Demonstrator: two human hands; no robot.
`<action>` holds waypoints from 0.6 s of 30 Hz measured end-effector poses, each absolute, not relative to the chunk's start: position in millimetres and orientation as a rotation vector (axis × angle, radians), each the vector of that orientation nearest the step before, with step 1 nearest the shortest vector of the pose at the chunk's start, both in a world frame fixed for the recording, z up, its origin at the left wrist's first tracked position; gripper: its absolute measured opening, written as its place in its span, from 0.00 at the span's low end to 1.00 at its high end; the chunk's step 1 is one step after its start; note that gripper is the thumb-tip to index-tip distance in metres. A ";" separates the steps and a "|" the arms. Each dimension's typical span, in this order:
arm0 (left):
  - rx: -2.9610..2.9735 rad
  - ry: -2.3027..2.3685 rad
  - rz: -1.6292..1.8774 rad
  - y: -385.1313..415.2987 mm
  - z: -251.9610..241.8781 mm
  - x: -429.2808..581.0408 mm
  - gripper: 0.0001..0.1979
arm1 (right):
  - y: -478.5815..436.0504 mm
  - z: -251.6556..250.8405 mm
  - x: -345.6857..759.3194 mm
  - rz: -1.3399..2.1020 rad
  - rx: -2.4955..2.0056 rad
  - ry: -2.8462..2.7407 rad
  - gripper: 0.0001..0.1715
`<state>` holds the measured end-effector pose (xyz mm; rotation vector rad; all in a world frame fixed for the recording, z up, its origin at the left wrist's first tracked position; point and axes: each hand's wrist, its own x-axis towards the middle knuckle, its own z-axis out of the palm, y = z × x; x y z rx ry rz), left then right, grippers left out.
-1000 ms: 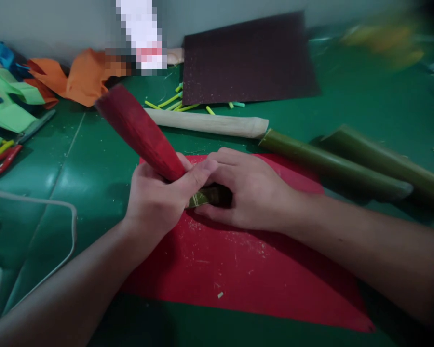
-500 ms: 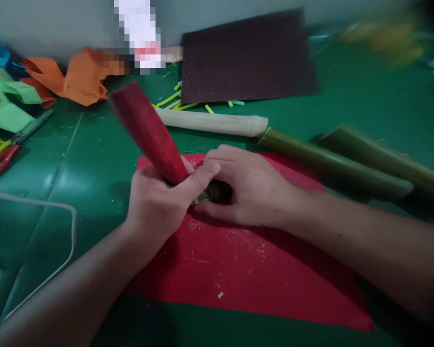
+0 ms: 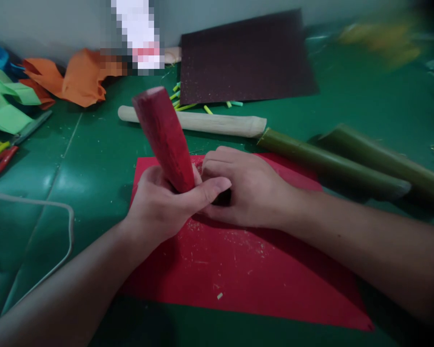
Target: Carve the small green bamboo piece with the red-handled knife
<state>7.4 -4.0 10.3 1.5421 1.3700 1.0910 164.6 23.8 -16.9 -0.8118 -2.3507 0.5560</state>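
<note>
My left hand [image 3: 166, 200] is closed round a thick red handle [image 3: 164, 140], apparently of a tool whose working end is hidden by my hands. The handle leans up and to the left, and my thumb stretches across towards the other hand. Right beside it, my right hand [image 3: 242, 185] curls over a short, dark greenish piece of bamboo [image 3: 224, 196], mostly covered by my fingers. Both hands meet just above a red sheet [image 3: 246, 274], which is strewn with pale shavings and one small pale chip [image 3: 220, 296].
A pale peeled stick [image 3: 217, 123] and green bamboo lengths [image 3: 332, 164] lie beyond my hands. Behind them are a dark brown sheet [image 3: 246, 62] and thin green-yellow pieces. Red-handled scissors [image 3: 2, 164], orange cloth [image 3: 83, 79] and a white wire frame [image 3: 71, 226] are on the left.
The red handle has swung to the right and stands more upright, uncovering the pale stick's left end. My left thumb has slid right, hiding more of the bamboo piece. My right hand hardly moved.
</note>
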 end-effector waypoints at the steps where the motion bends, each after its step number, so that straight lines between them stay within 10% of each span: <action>1: 1.565 1.373 1.074 -4.6 9.9 7.0 0.16 | 24.0 -16.7 164.7 0.555 -0.809 -2.357 0.12; 18: 1.311 1.319 1.278 -8.6 4.4 -4.0 0.26 | 25.3 -15.2 166.9 0.574 -0.807 -2.365 0.11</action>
